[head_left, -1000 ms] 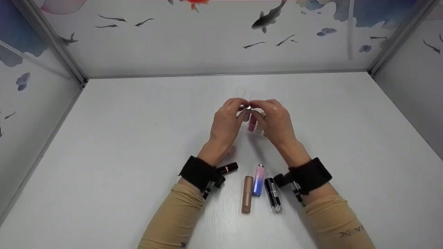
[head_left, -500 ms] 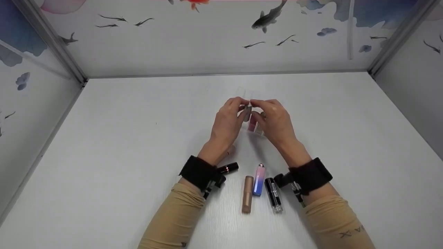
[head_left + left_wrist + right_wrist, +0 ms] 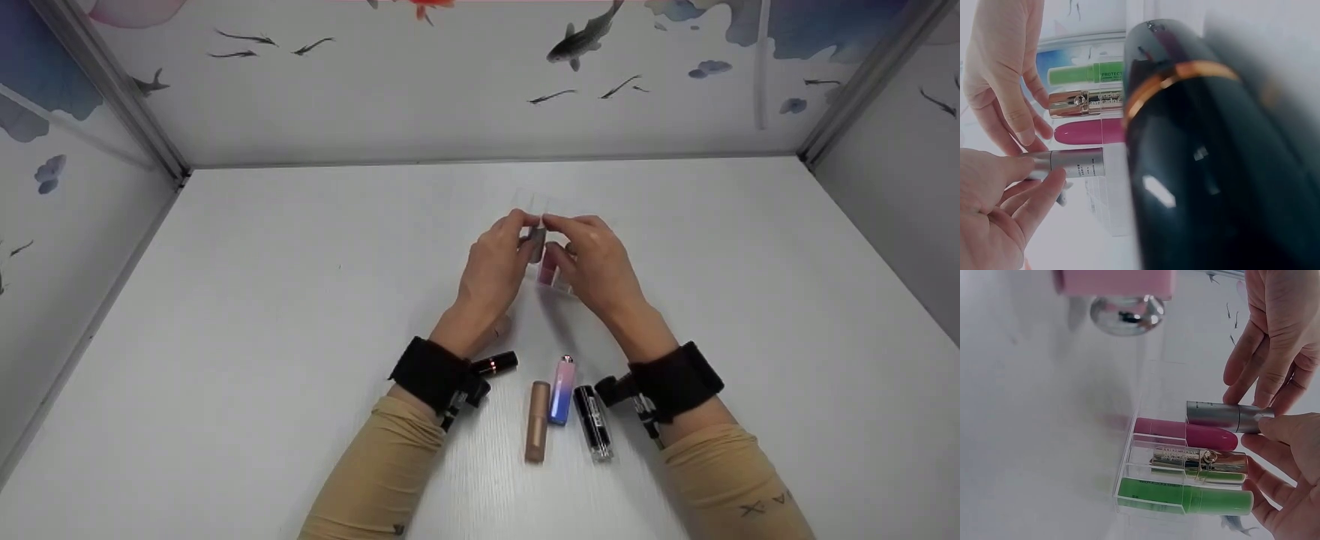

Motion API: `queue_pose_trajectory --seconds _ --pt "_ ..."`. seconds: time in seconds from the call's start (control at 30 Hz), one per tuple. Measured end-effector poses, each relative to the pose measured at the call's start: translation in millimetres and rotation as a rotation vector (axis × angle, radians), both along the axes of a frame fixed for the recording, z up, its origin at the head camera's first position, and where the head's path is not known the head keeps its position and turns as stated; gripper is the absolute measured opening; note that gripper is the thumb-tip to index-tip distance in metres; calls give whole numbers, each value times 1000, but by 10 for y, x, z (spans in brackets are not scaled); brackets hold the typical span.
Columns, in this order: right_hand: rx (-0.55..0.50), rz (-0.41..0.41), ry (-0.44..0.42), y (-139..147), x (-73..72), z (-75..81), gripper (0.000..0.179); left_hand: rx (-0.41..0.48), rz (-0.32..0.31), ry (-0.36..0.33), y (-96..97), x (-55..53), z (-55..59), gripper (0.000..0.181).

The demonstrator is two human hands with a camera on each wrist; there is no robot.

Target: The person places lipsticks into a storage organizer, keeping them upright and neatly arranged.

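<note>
A silver lipstick tube [image 3: 538, 247] is pinched by my left hand [image 3: 490, 266], thumb on one side and fingers on the other. The right hand [image 3: 600, 259] has its thumb and fingertips at the tube's upper end. In the right wrist view, the lower end of the silver lipstick tube [image 3: 1213, 415] is right at the top edge of a clear divided lipstick holder [image 3: 1120, 486]. Beside it in separate compartments stand a magenta tube [image 3: 1084, 132], a gold tube [image 3: 1069, 103] and a green tube [image 3: 1072, 75].
Nearer my body lie a black lipstick tube [image 3: 501, 364], a bronze tube [image 3: 536, 421], a pink-and-blue tube [image 3: 561, 391] and a black tube with a clear end [image 3: 592, 422]. Printed panels [image 3: 450, 97] border the white table [image 3: 262, 337] at the back and sides.
The silver lipstick tube has turned from tilted to more upright between my fingertips. Both hands stay at nearly the same place, and the tubes on the table lie as before.
</note>
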State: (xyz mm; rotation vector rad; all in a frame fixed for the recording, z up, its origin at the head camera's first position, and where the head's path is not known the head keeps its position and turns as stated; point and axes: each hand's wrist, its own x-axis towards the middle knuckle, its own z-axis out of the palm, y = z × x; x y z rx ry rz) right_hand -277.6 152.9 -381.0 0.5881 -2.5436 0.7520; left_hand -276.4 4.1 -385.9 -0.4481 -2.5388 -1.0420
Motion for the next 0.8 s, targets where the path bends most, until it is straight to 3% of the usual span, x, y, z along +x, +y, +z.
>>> queue_pose_trajectory --seconds 0.33,0.8 --pt "50 6 12 4 11 32 34 -60 -14 10 -8 -7 -7 17" --pt "126 14 106 13 -7 31 30 -131 -42 -49 -28 3 28 22"
